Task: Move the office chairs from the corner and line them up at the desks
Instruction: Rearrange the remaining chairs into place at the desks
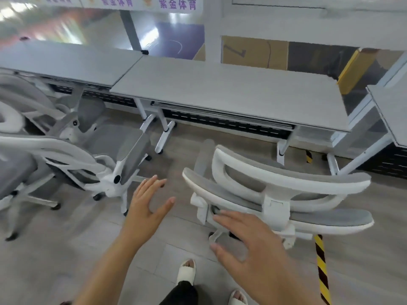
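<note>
Both hands reach forward over the floor (66, 243) and hold nothing. The left hand (145, 205) hangs in the gap between two chairs with its palm turned to the right. Its fingers (152, 182) are straight and spread, the thumb is well apart from them, and they touch nothing. The right hand (248, 245) is nearer, palm down, with its fingers (229, 219) straight and fanned apart. Their tips lie over the white bracket at the back of the right chair (286, 186). Motion blur hides whether they touch it or hover just short of it.

The right chair has a white frame and grey mesh. It stands with its back toward the person and faces the middle desk (231, 91), near the desk's edge but not tucked under it. To the left, a second chair (132, 150) of the same kind stands turned sideways, near where the middle desk meets the left desk (66, 60). A third chair (28, 100) sits farther left, close against the left desk.

Yellow-and-black tape (321, 267) runs along the floor below the right chair. Two feet in white slippers (187, 271) show at the near edge.
</note>
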The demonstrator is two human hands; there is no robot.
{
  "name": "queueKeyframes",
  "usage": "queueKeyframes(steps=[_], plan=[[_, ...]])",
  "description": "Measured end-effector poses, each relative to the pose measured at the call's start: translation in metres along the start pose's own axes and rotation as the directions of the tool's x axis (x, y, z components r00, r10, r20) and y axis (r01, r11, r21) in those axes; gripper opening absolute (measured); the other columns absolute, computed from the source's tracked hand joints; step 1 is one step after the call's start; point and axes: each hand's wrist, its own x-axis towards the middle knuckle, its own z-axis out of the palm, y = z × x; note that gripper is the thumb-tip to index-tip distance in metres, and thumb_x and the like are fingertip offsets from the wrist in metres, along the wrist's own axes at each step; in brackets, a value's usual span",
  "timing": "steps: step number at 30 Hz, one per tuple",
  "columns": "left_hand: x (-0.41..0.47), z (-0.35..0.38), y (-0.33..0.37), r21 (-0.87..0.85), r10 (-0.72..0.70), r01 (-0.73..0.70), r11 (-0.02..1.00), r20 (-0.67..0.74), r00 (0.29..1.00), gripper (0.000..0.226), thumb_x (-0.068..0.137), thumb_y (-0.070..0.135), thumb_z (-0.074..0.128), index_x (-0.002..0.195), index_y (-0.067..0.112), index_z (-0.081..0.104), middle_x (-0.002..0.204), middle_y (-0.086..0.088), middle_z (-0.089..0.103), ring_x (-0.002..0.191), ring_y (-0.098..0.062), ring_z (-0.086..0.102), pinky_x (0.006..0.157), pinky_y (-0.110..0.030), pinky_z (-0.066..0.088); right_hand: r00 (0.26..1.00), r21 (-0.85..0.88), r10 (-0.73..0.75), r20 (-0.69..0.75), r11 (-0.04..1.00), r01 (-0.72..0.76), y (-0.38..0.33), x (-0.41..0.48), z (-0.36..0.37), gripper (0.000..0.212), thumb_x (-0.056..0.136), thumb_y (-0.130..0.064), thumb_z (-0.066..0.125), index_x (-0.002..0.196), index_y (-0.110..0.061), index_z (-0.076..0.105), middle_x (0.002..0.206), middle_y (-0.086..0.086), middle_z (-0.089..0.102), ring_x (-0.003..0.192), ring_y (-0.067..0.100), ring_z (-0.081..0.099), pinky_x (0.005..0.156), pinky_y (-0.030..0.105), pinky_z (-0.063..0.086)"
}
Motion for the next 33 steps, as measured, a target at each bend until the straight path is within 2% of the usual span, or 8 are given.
queueKeyframes(steps=[2, 4, 9, 14, 21, 24, 27, 33], plan=[[-0.019, -0.022, -0.026, 0.029, -0.092, 0.093, 0.995, -0.028, 0.995, 0.054, 0.080, 0.064, 0.062, 0.131, 0.052, 0.047, 0.153, 0.021, 0.030, 0.147, -0.006, 0.018, 0.118, -0.044, 0.027, 0.977, 0.063, -0.046, 0.210, 0.997, 0.034, -0.013, 0.024, 0.036, 0.059, 0.081, -0.068, 0.046, 0.138, -0.053, 0.038, 0.148, -0.032, 0.029, 0.138, -0.007, 0.021, 0.115, 0.022, 0.019], [-0.041, -0.046, -0.054, 0.080, -0.185, 0.191, 0.978, -0.077, 0.980, 0.061, 0.077, 0.071, 0.059, 0.133, 0.054, 0.040, 0.157, 0.016, 0.025, 0.148, -0.010, 0.015, 0.119, -0.044, 0.021, 0.939, 0.074, -0.101, 0.330, 0.994, 0.081, -0.028, 0.048, 0.073, 0.064, 0.086, -0.063, 0.050, 0.144, -0.051, 0.027, 0.155, -0.030, 0.014, 0.143, -0.004, 0.008, 0.116, 0.019, 0.006], [-0.096, -0.116, -0.124, 0.094, -0.483, 0.507, 0.857, -0.197, 0.853, 0.080, 0.072, 0.074, 0.052, 0.145, 0.045, 0.032, 0.161, 0.013, 0.013, 0.150, -0.015, 0.009, 0.120, -0.047, 0.017, 0.834, 0.055, -0.129, 0.536, 0.992, 0.118, -0.079, 0.102, 0.168, 0.067, 0.089, -0.056, 0.053, 0.148, -0.044, 0.024, 0.158, -0.021, 0.009, 0.147, 0.005, -0.001, 0.120, 0.029, 0.003], [-0.121, -0.189, -0.183, 0.062, -0.585, 0.635, 0.770, -0.329, 0.741, 0.081, 0.074, 0.078, 0.046, 0.147, 0.045, 0.030, 0.162, 0.009, 0.013, 0.150, -0.020, 0.004, 0.121, -0.047, 0.009, 0.773, -0.006, -0.189, 0.606, 0.970, 0.242, -0.143, 0.150, 0.250, 0.065, 0.088, -0.060, 0.053, 0.146, -0.041, 0.031, 0.160, -0.015, 0.015, 0.148, 0.011, 0.006, 0.120, 0.037, 0.011], [-0.130, -0.266, -0.263, -0.066, -0.635, 0.682, 0.728, -0.441, 0.635, 0.083, 0.073, 0.082, 0.044, 0.146, 0.048, 0.026, 0.161, 0.012, 0.012, 0.150, -0.015, 0.001, 0.121, -0.044, 0.006, 0.672, 0.104, -0.325, 0.666, 0.932, 0.349, -0.259, 0.205, 0.338, 0.064, 0.088, -0.053, 0.059, 0.145, -0.042, 0.032, 0.156, -0.017, 0.021, 0.146, 0.005, 0.010, 0.119, 0.027, 0.010], [-0.132, -0.285, -0.296, -0.186, -0.682, 0.689, 0.700, -0.460, 0.568, 0.074, 0.077, 0.073, 0.053, 0.143, 0.051, 0.028, 0.159, 0.017, 0.013, 0.149, -0.011, 0.001, 0.121, -0.045, 0.009, 0.600, 0.162, -0.370, 0.709, 0.914, 0.372, -0.295, 0.231, 0.385, 0.062, 0.087, -0.053, 0.061, 0.142, -0.044, 0.034, 0.155, -0.016, 0.024, 0.146, 0.007, 0.014, 0.118, 0.027, 0.012], [-0.130, -0.312, -0.338, -0.243, -0.727, 0.719, 0.651, -0.470, 0.500, 0.074, 0.069, 0.084, 0.049, 0.136, 0.062, 0.025, 0.157, 0.022, 0.013, 0.148, -0.009, 0.004, 0.120, -0.046, 0.017, 0.551, 0.204, -0.391, 0.737, 0.906, 0.371, -0.332, 0.268, 0.440, 0.062, 0.086, -0.057, 0.059, 0.142, -0.046, 0.035, 0.154, -0.022, 0.022, 0.145, 0.003, 0.014, 0.119, 0.033, 0.018], [-0.101, -0.414, -0.411, -0.246, -0.800, 0.825, 0.509, -0.489, 0.347, 0.079, 0.077, 0.072, 0.055, 0.146, 0.046, 0.028, 0.155, 0.024, 0.007, 0.150, -0.014, 0.001, 0.121, -0.039, 0.007, 0.461, 0.336, -0.478, 0.748, 0.871, 0.357, -0.434, 0.352, 0.550, 0.062, 0.087, -0.050, 0.062, 0.143, -0.040, 0.038, 0.154, -0.017, 0.027, 0.144, 0.003, 0.016, 0.119, 0.033, 0.018]])
